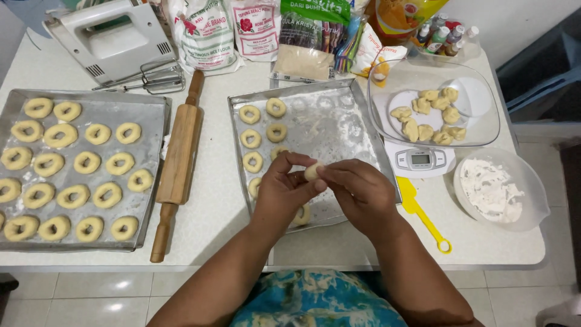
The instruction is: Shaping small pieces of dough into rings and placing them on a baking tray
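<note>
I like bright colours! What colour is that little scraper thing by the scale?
Yellow. The scraper shows best in the head view, its only view.

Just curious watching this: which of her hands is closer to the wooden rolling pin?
Left. The left hand is just right of the rolling pin, above the tray; the right hand is farther right. Both hold a dough ball.

A small dough ball [313, 172] is pinched between the fingertips of the left hand [283, 189] and the right hand [359, 192] above a metal tray [339, 118] bearing dough rings [249, 114]. A rolling pin [177, 158] is laid between this tray and a fuller tray [151, 109], and dough pieces [431, 115] are held in a clear bowl [484, 121] on a scale [420, 159].
</note>
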